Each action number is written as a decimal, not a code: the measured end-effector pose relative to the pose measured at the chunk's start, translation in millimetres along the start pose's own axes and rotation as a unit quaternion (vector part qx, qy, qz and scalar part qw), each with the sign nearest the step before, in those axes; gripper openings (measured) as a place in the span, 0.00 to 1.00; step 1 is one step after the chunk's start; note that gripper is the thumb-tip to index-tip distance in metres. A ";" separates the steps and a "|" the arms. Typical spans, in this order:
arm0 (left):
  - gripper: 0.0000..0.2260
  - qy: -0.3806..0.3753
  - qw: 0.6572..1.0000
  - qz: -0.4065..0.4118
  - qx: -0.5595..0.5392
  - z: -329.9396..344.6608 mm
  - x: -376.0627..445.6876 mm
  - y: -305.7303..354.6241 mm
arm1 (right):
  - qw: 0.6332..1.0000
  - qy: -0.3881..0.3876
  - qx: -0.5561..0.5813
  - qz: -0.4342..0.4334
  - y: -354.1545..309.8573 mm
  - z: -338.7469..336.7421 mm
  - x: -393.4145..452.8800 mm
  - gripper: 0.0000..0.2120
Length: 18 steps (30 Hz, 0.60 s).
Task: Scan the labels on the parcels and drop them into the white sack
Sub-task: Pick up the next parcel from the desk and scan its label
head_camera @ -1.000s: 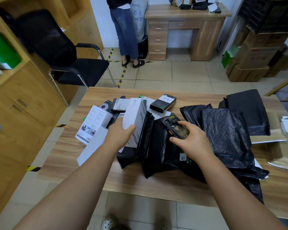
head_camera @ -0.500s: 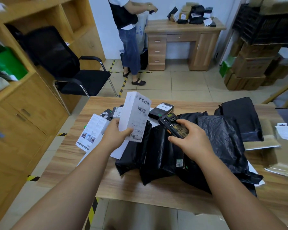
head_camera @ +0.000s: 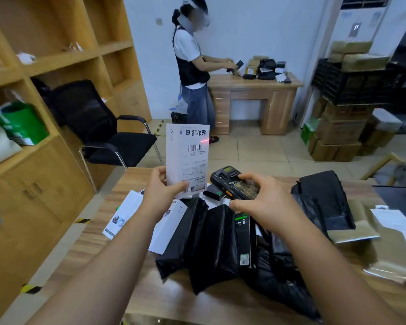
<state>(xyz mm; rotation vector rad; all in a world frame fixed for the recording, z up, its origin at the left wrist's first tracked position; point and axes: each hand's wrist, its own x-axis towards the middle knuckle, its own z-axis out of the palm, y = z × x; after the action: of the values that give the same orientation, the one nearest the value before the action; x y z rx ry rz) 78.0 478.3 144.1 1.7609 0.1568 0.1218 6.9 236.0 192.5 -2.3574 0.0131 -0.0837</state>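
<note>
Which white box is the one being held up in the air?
The tall white box with barcode labels, gripped by the left hand. A red scanner line touches it. The other white boxes lie flat on the table.

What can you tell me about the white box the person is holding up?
The white box is tall, flat, and looks like cardboard. It is held upright above the table, its lower end pinched by the left hand, thumb on the front. A shipping label covers its face, with one barcode in the middle, another near the bottom, and large printed characters that appear upside down at the top. A red scanner line glows near its upper right edge. The scanner, in the right hand, sits just to its right, apart from it.
</note>
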 end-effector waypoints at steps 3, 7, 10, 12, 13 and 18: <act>0.25 0.005 1.000 -0.013 0.009 0.7 -1.0 -3.9 | 1.000 -0.023 -0.021 -0.002 -6.0 -6.3 -5.7 0.29; 0.24 0.007 1.000 -0.019 0.006 -1.9 0.3 -7.0 | 0.999 -0.031 -0.032 -0.001 -11.9 -12.0 -11.0 0.29; 0.23 0.004 1.000 -0.024 -0.014 -5.0 4.7 -7.8 | 0.999 -0.032 -0.033 0.000 -16.8 -12.3 -9.0 0.30; 0.23 0.004 0.999 -0.020 -0.025 -8.0 8.4 -6.8 | 0.999 -0.032 -0.032 0.002 -20.0 -11.4 -6.4 0.29; 0.23 0.006 0.999 -0.016 -0.031 -10.3 10.8 -6.1 | 0.999 -0.032 -0.029 0.003 -21.6 -10.4 -4.7 0.29; 0.20 0.025 0.997 -0.024 -0.063 -27.2 28.7 -3.9 | 1.000 -0.008 -0.012 0.003 -32.9 0.8 5.6 0.27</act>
<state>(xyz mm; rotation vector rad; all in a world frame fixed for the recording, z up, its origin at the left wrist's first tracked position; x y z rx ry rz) 101.6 510.3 145.4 1.6281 0.2224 0.1387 12.1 259.7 215.4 -2.3823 0.0134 -0.0612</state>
